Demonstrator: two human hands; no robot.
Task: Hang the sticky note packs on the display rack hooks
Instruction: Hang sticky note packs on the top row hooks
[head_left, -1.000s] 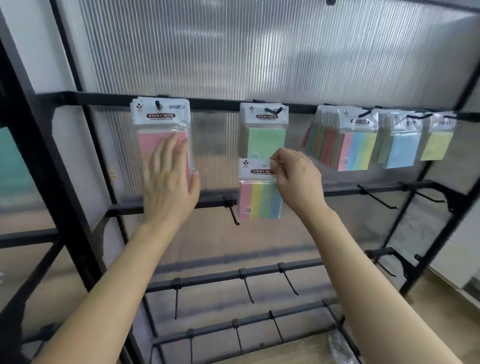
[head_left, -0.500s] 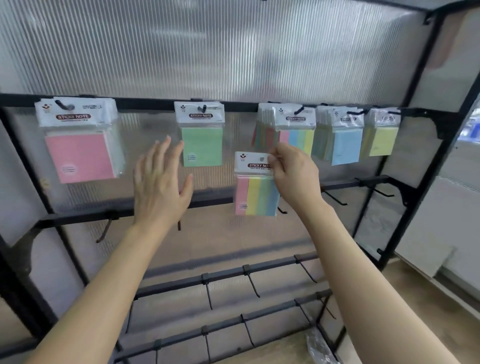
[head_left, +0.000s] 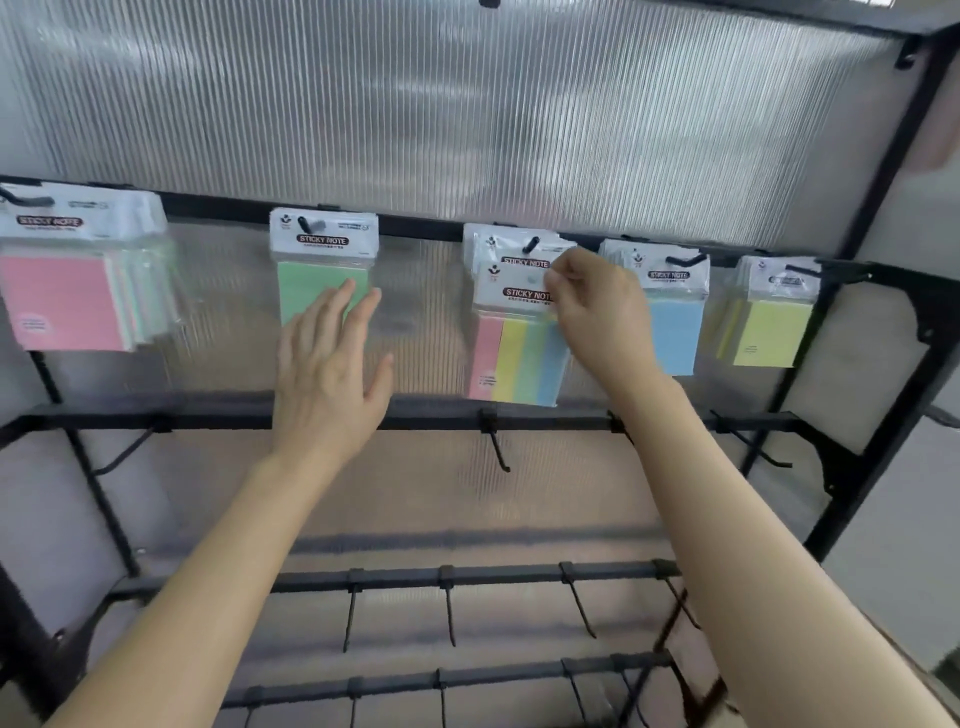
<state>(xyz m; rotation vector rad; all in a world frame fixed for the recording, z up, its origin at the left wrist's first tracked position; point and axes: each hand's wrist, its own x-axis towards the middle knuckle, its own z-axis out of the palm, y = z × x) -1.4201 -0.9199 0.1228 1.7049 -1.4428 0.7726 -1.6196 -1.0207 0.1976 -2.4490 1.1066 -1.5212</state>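
The striped pack (head_left: 517, 358) hangs from my right hand (head_left: 597, 317), whose fingers (head_left: 558, 280) are clamped on its white header card, just below the third hook (head_left: 531, 244) on the rack's top bar (head_left: 421, 223). My left hand (head_left: 327, 374) has its fingers spread apart, empty, over the green pack (head_left: 322, 270).

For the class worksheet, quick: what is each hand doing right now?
Left hand: open, empty.
Right hand: closed, pinching the multicoloured striped sticky note pack.
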